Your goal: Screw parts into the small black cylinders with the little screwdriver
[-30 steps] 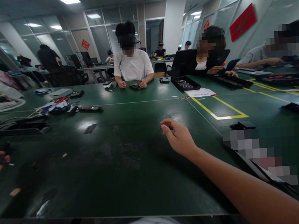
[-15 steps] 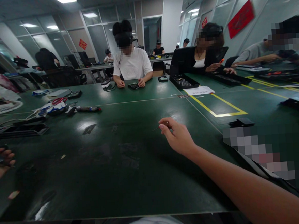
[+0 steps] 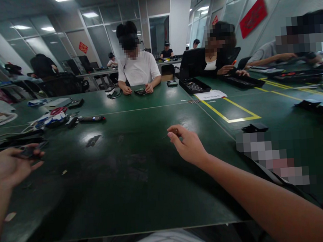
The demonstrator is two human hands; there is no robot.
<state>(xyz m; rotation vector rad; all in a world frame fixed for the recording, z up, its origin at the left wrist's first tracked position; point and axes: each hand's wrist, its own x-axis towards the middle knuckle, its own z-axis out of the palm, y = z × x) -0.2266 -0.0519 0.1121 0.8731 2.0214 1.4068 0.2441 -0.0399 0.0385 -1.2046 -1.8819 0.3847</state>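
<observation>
**Two hands over a green bench, each pinching something small**

At the far left, the left hand point(image 3: 7, 167) is raised just above the green table point(image 3: 144, 196), palm turned inward. Its thumb and fingertips are closed around a small dark object point(image 3: 28, 151); the object is blurred and partly hidden, so what it is cannot be told. The other fingers are loosely curled beside it.

Behind that hand, near the table's left edge, lies a flat black tray point(image 3: 16, 140). Further back sits a clutter of white and blue items with red-handled scissors point(image 3: 55, 111) on top, and just to the right of them a dark pen-shaped tool point(image 3: 91, 119) lies flat. A shiny patch of worn surface shows in the middle of the table.

Across the table, a person in a white T-shirt point(image 3: 138, 71) sits with both hands on a small dark device point(image 3: 140, 91).

Right of centre, the right hand point(image 3: 189, 145) stretches out over the table on a bare forearm. Thumb and forefinger are pressed together, pinching a thin pin-like tool point(image 3: 168, 135) whose tip points left, just above the tabletop; the remaining fingers are folded in.

Further right, a yellow line point(image 3: 228, 120) marks a rectangle on the table, with a white sheet of paper point(image 3: 211, 94) and a black compartment tray point(image 3: 193, 86) behind it. A small black part point(image 3: 254, 128) lies near the yellow corner. Other seated people work along the right side.
</observation>
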